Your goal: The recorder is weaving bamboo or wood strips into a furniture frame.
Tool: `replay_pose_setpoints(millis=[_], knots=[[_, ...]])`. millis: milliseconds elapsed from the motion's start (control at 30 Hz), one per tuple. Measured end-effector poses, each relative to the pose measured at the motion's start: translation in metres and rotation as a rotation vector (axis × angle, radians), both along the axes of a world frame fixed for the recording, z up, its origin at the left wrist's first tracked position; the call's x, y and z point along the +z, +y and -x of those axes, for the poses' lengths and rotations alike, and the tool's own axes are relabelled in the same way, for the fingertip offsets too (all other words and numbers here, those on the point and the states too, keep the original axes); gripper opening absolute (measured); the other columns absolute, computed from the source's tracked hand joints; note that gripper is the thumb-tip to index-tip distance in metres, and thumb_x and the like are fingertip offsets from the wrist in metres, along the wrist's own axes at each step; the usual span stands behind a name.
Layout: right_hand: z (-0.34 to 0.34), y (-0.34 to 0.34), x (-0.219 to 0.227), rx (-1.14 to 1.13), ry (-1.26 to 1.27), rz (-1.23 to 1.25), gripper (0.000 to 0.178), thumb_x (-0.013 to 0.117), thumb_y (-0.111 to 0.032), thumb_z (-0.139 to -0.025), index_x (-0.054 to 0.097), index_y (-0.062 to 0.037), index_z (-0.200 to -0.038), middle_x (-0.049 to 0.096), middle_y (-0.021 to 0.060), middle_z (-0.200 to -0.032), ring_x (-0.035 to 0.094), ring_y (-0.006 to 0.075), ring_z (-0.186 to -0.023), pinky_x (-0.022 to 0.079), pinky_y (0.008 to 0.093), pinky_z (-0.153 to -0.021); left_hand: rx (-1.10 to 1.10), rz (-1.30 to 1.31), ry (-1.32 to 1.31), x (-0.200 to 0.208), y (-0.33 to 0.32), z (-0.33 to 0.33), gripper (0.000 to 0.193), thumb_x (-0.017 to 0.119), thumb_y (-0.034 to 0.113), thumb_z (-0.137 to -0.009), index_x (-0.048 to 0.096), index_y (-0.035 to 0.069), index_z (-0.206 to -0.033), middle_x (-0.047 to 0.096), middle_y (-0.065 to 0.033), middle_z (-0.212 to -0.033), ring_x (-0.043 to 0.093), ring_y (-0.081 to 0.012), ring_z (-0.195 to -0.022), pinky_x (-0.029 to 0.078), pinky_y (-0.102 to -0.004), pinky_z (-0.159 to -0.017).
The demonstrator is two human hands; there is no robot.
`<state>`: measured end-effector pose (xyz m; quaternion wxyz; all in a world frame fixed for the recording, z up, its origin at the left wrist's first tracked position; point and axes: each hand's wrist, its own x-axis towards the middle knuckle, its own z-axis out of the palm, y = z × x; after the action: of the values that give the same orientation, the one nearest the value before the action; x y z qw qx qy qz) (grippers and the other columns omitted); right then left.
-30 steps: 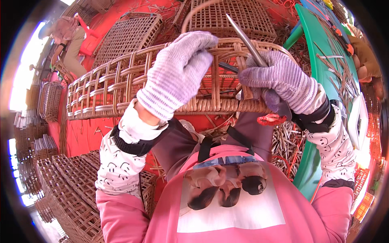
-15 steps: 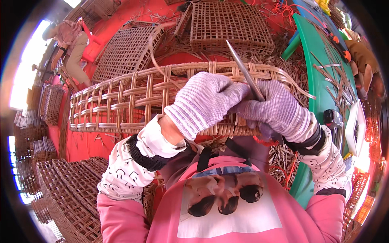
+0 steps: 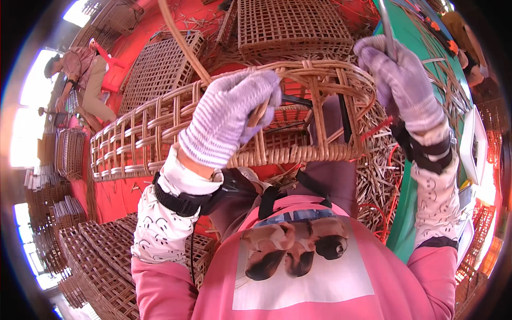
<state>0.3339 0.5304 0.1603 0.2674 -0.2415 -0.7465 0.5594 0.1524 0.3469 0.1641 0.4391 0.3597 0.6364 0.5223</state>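
Compared with half a second ago, I see the left hand [image 3: 232,117] farther left on the woven rattan basket [image 3: 288,155]; then, it was pressed up against the right hand [image 3: 402,88]. The loose rattan strand [image 3: 183,42], a short curve in that frame, now runs from beside the left hand up past my top edge. The basket sits a little higher in my view, over the person's legs. The right hand is up and out to the right, and its metal spike [image 3: 386,26], whose tip showed before, now leaves the picture at the top.

As for pose, the left forearm slants up and right, glove back toward me, fingers closed around a brown rattan strip [image 3: 259,113]; whether that belongs to the basket wall, I can't tell. The right forearm rises steeply, fingers wrapped around the near-upright spike, beside the rim's right end and near the green tabletop [image 3: 408,210]; contact with the rim I can't judge.
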Motion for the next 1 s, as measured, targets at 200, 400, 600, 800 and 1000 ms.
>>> replay_pose_setpoints(millis=[200,400,600,800,1000], knots=[[-0.002,0.046,-0.033,-0.077,-0.364,-0.05,0.028,0.053,-0.032,-0.089,0.062,-0.0062,-0.098,0.057,0.002,-0.069,0.048,0.0081,-0.046,0.039,0.0247,-0.04,-0.11,0.105,-0.063,0.009,-0.033,-0.016,0.028,0.053,0.024,-0.091,0.057,0.004,-0.072,0.05,0.0038,-0.055,0.043,-0.0029,-0.049,0.033,-0.0187,-0.045],[-0.127,0.069,-0.055,-0.461,-0.605,-0.43,0.034,0.055,-0.031,-0.086,0.06,0.0008,-0.097,0.062,0.014,-0.084,0.06,0.0242,-0.079,0.045,0.0321,-0.072,-0.185,0.138,0.029,0.01,-0.028,-0.021,0.03,0.051,0.022,-0.092,0.057,0.002,-0.07,0.051,0.0018,-0.055,0.045,-0.0053,-0.051,0.035,-0.0209,-0.049],[-0.294,0.016,-0.051,-0.735,-1.067,-0.641,0.025,0.056,-0.028,-0.088,0.055,-0.0039,-0.088,0.06,0.0211,-0.081,0.058,0.0384,-0.078,0.045,0.0408,-0.068,-0.035,0.096,0.023,0.014,-0.012,-0.021,0.029,0.051,0.023,-0.091,0.055,0.004,-0.069,0.05,0.0007,-0.055,0.04,-0.0041,-0.044,0.03,-0.019,-0.041],[-0.367,-0.042,-0.099,-0.791,-1.078,-0.52,0.022,0.06,-0.026,-0.085,0.055,-0.0052,-0.089,0.061,0.0185,-0.079,0.059,0.0374,-0.074,0.046,0.0417,-0.065,-0.074,0.04,0.079,0.006,-0.006,-0.013,0.035,0.049,0.031,-0.091,0.053,0.006,-0.068,0.045,0.0016,-0.049,0.036,-0.0041,-0.039,0.025,-0.0194,-0.037],[-0.388,-0.065,-0.091,-0.857,-1.611,-0.12,0.046,0.06,-0.04,-0.075,0.057,0.0021,-0.093,0.061,0.0238,-0.092,0.058,0.0389,-0.091,0.046,0.0423,-0.081,-0.118,0.016,0.071,0.0,-0.002,-0.011,0.034,0.049,0.034,-0.09,0.055,0.005,-0.072,0.046,0.0018,-0.05,0.035,-0.0043,-0.038,0.026,-0.0192,-0.036]])
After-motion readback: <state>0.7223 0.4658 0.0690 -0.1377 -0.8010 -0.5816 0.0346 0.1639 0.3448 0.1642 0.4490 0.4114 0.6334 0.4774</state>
